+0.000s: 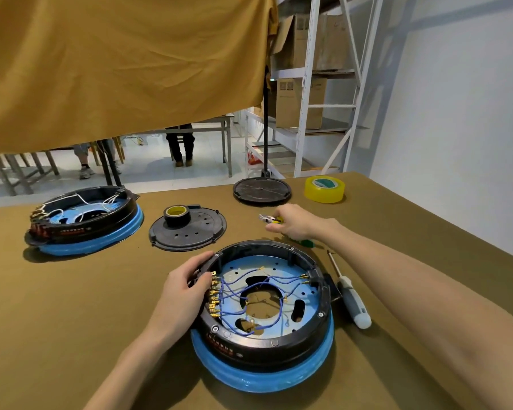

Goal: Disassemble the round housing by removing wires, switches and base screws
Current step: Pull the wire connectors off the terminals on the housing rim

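Currently the round housing (264, 309) sits open side up at 6 o'clock on the brown table (101, 306), its blue wires (249, 287) still plugged onto the row of gold terminals (214, 294) at its 9 o'clock rim. Left hand (184, 288) grips that rim beside the terminals, fingers curled over the edge; probably to steady the unit against pulling. Right hand (293, 223) is out at 12 o'clock of the housing, fingers closed round small pliers (268, 219) with yellow-green handles, apparently picking them up for the connectors. Screwdriver (353, 300) lies at 3 o'clock, just beside the housing, within reach for the base screws. A removed black cover (202, 235) at 10 o'clock carries a roll of black tape (176, 216); second housing (83, 220) farther left; yellow tape roll (325, 189) at 1 o'clock. White print runs along the housing's black side wall, too small to read.
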Demonstrator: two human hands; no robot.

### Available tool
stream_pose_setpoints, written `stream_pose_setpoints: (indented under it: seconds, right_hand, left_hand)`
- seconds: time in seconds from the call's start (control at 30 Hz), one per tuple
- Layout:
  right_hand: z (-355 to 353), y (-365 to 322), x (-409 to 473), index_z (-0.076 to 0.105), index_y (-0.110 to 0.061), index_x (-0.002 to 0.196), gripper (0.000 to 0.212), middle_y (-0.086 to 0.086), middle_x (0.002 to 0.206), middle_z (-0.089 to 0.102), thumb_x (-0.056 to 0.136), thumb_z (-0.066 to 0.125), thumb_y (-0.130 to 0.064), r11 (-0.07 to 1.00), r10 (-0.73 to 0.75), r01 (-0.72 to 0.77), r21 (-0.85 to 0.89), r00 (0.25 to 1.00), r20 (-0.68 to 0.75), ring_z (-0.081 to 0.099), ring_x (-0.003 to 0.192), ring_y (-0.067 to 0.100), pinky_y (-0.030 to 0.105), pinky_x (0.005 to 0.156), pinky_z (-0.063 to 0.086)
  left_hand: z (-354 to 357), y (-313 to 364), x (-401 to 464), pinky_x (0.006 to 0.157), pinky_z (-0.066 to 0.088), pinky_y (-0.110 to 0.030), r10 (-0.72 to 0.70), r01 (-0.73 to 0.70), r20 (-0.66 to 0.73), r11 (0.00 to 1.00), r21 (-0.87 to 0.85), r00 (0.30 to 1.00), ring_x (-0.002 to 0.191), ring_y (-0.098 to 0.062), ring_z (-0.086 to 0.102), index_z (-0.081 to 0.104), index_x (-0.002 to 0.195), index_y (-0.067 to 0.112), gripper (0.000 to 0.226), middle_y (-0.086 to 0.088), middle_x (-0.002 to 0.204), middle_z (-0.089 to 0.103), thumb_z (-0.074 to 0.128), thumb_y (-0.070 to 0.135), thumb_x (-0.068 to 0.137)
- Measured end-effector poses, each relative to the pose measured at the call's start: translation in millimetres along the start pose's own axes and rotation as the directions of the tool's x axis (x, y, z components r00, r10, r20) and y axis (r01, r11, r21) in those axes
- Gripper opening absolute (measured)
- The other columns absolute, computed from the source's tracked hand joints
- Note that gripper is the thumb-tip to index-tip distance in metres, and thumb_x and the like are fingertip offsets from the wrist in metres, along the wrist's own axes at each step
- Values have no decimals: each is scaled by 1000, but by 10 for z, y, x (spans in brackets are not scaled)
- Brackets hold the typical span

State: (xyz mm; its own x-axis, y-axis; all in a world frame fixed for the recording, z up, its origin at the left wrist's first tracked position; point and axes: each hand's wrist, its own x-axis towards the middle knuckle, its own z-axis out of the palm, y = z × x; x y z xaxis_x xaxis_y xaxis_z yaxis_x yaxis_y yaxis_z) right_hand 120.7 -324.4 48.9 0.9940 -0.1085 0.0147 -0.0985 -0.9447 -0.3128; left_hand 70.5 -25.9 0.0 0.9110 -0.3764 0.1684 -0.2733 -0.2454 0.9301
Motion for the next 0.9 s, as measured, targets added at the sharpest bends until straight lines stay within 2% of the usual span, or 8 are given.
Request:
stream_pose_setpoints:
  seconds: [0.07,0.27,0.37,0.43,0.47,0.57,0.67,0.9]
  right_hand:
    - [131,58,98,67,-7,106,39,13,100,70,97,64,-45,1000,15,-14,-9,998,55,64,89,28,40,77,52]
    - [357,180,174,59,-6,136,60,11,135,62,91,73,-42,997,35,-35,62,999,2,59,121,26,38,102,51]
    - [259,29,21,67,-13,119,36,0,115,71,96,67,-41,966,1,49,253,981,-194,66,104,13,30,86,56]
    - [192,-215,-184,69,-26,95,6,-10,88,70,97,65,-31,911,-60,201,359,929,-366,64,81,-1,21,69,49]
    - [167,-352,-301,68,-29,89,7,-11,81,68,96,65,-29,887,-133,284,363,912,-388,62,73,-1,19,66,47]
    - [180,-711,-650,73,-23,91,11,-10,81,69,95,66,-30,841,-393,439,317,898,-201,62,72,4,20,64,50]
    - [303,-897,-794,76,-17,104,23,-9,92,72,97,64,-36,883,-434,417,215,900,34,64,80,3,21,70,54]
    - [463,-965,-801,79,-16,94,17,-3,82,74,93,68,-28,889,-360,360,281,931,-53,63,74,9,33,70,54]
  left_hand:
    - [10,-11,6,67,57,-16,3,-3,-1,1000,-6,1000,96,1,69,54,141,31,40,10,121,65,51,14,105]
    - [10,-45,11,71,55,-13,11,-10,-9,1000,1,1000,101,4,66,54,143,27,40,10,124,65,50,13,105]
    - [23,-56,6,74,55,-14,13,-13,-29,1000,-6,999,106,1,66,56,142,28,40,10,126,66,50,14,105]
    - [55,-50,0,77,53,-13,11,-13,-65,999,-32,998,108,2,65,59,139,30,36,14,124,67,46,19,107]
    - [73,-43,-4,79,51,-10,14,-19,-93,999,-50,996,108,4,65,61,136,29,34,17,121,68,44,20,108]
    - [114,-21,-3,84,51,-11,11,-26,-140,994,-103,990,108,5,66,67,129,26,35,19,113,73,38,20,110]
    - [112,-38,9,94,53,-24,-2,-13,-130,993,-115,992,111,1,66,67,131,23,35,16,117,73,42,15,108]
    - [94,-75,9,98,52,-21,-18,10,-108,997,-76,994,118,2,62,61,140,25,37,16,128,69,48,17,106]
